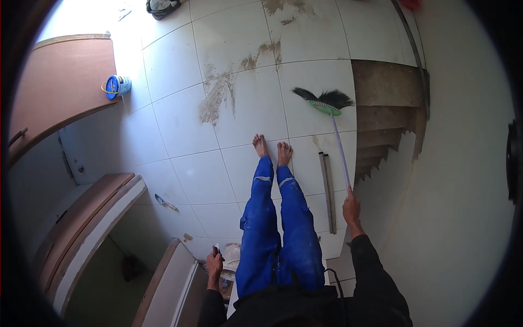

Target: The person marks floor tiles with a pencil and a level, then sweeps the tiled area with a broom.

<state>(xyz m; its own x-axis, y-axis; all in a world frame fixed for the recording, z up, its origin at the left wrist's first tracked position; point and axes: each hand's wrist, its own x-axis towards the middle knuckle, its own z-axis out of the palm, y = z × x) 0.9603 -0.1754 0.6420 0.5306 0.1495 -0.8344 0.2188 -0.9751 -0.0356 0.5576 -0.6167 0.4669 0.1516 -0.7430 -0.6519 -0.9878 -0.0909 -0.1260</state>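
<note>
My right hand (351, 209) is closed round the pale purple handle of a broom (340, 146). The broom's green head and splayed black bristles rest on the white tiles, near the edge of the stairwell. Low on the left, my left hand (214, 264) is closed on a small dark object (217, 250) with a pale tip, whose kind I cannot make out. A whitish bucket (232, 254) stands just beside that hand, partly hidden by my leg.
Brown stairs (384, 117) drop away at the right. Two metal bars (328, 191) lie on the floor near my feet. Dried brown smears (219, 99) mark the tiles ahead. A blue-lidded bucket (117, 86) stands by a wooden door (65, 82); a tool (166, 203) lies left.
</note>
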